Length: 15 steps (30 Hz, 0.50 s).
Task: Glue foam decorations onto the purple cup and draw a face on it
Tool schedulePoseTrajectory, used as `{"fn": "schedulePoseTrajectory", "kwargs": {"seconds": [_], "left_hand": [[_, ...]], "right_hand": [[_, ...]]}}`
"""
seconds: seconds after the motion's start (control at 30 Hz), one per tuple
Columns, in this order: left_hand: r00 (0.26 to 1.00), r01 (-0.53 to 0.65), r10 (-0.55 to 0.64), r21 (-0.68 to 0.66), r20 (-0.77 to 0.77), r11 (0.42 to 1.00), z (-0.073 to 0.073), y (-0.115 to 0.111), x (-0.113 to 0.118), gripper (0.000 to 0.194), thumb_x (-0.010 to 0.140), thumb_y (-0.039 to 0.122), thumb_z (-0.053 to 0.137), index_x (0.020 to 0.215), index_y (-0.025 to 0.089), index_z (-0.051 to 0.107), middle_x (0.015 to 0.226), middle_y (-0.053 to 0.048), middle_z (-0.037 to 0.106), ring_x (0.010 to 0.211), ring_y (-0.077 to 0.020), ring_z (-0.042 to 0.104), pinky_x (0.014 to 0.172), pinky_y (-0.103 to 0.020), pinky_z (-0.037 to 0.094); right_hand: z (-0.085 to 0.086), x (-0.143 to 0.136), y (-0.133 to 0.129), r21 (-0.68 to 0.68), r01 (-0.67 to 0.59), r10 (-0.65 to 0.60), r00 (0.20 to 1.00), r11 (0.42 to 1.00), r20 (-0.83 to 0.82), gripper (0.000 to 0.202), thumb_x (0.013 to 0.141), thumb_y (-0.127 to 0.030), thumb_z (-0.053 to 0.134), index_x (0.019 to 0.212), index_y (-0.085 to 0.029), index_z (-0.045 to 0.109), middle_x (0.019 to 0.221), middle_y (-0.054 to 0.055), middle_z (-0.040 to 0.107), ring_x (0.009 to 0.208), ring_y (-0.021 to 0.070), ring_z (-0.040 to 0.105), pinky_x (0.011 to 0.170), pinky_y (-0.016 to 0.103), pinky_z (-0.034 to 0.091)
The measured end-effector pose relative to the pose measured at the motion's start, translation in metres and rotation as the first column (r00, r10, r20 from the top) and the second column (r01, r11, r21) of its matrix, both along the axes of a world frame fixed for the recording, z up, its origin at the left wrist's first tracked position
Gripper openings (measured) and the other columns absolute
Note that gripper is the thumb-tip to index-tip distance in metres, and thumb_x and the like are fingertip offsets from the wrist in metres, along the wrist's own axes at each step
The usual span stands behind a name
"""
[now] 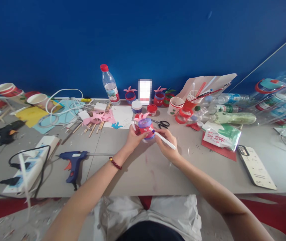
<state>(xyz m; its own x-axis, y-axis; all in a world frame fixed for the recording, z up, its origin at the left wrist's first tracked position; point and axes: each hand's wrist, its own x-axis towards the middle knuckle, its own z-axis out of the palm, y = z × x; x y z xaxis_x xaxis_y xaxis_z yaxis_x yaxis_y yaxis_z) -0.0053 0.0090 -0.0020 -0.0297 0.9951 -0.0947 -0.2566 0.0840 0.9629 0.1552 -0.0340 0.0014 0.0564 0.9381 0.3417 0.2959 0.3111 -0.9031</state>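
Note:
A small craft figure [146,124], purple and red with pink paper leaves on top and a drawn face, is held over the middle of the table. My left hand [133,138] grips it from the left side, its fingers wrapped round it. A white marker [166,141] with a purple end is closed in my right hand [170,147], and its end touches or nearly touches the figure's face. Just behind the figure are an open red paint pot [152,109] and a white-lidded jar [136,106]. Black scissors [161,124] lie behind my right hand.
A blue glue gun [74,165] and a power strip [33,167] lie at the left. Pink paper shapes [100,117] and sticks are back left. A red-capped bottle [110,85] stands behind. Paper cups [176,105], plastic bottles [233,117] and a phone [257,167] are right.

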Motion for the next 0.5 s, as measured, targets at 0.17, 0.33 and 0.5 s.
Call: {"fn": "schedulePoseTrajectory", "kwargs": {"seconds": [0.17, 0.33, 0.5], "left_hand": [[0.996, 0.04, -0.042, 0.02, 0.075, 0.999, 0.0023, -0.0003, 0.0, 0.058, 0.054, 0.032, 0.091, 0.095, 0.02, 0.052, 0.094, -0.005, 0.072, 0.093, -0.0244, 0.07, 0.088, -0.043, 0.055], [0.968, 0.139, -0.139, 0.019, 0.209, 0.99, 0.003, 0.0008, -0.0024, 0.056, 0.062, 0.034, 0.087, 0.107, 0.019, 0.057, 0.105, -0.007, 0.073, 0.103, -0.0251, 0.069, 0.095, -0.044, 0.052], [0.957, 0.152, -0.145, -0.01, 0.251, 0.988, 0.0024, 0.0006, -0.0046, 0.055, 0.063, 0.032, 0.087, 0.107, 0.02, 0.057, 0.107, -0.006, 0.073, 0.106, -0.0254, 0.068, 0.096, -0.044, 0.051]], "right_hand": [[-0.0047, 0.0029, 0.001, 0.024, -0.003, 0.005, 0.998, 1.0, -0.067, 0.02, 0.089, -0.037, 0.061, 0.105, -0.026, 0.062, 0.095, 0.005, 0.073, 0.074, 0.0189, 0.07, 0.065, 0.032, 0.056], [-0.0094, 0.0062, 0.0031, 0.068, 0.085, -0.076, 0.988, 0.994, -0.135, 0.021, 0.091, -0.038, 0.059, 0.107, -0.025, 0.059, 0.102, 0.007, 0.072, 0.079, 0.0192, 0.068, 0.071, 0.035, 0.056], [-0.0092, 0.0051, 0.0039, 0.061, 0.058, -0.047, 0.984, 0.996, -0.169, 0.022, 0.092, -0.039, 0.059, 0.108, -0.024, 0.058, 0.103, 0.008, 0.072, 0.081, 0.019, 0.068, 0.074, 0.037, 0.057]]}}
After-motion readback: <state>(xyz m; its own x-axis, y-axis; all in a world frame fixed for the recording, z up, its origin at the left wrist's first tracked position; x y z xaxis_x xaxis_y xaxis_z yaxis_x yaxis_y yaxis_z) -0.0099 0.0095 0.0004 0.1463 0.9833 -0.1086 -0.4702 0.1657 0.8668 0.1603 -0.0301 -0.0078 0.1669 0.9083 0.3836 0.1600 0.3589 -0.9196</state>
